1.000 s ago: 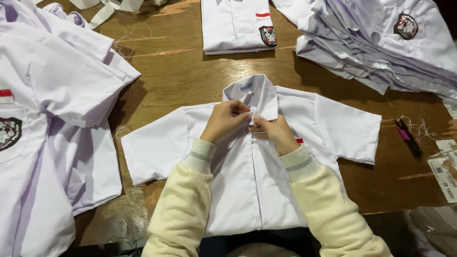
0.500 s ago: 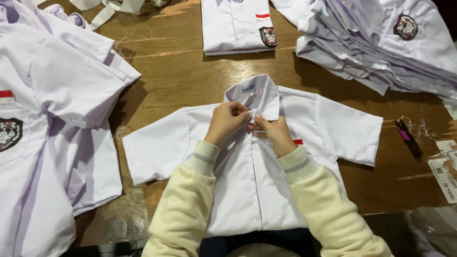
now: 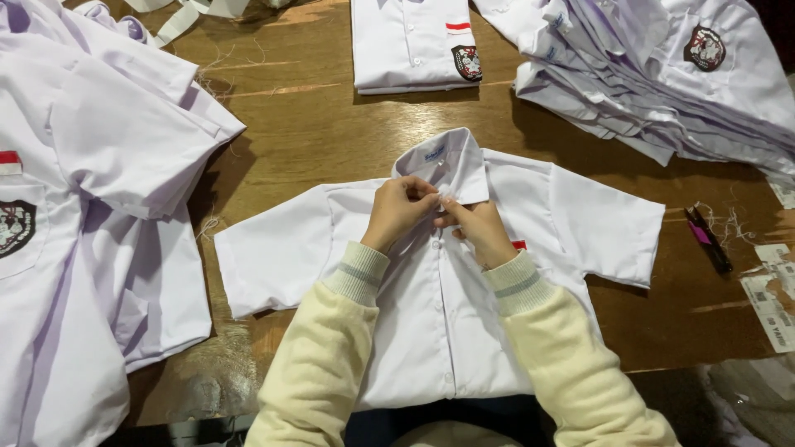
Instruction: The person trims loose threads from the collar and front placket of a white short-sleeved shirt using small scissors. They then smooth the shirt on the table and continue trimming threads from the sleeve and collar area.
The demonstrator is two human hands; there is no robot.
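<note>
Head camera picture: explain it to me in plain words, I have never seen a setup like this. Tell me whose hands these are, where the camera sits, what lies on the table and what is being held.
There is no machine here. A person wears a camera on the head, so you look down over their cream sleeves at their own two hands.

On the wooden table a white short-sleeved shirt lies spread out, front up, collar away from the person. The left hand and the right hand meet just below the collar, pinching the shirt's front edges together near the top button.

Around it: a heap of white shirts on the left, a folded shirt with a badge at the top, a stack of more shirts at the upper right. At the right edge lie a small dark tool with a pink part and some paper tags.
</note>
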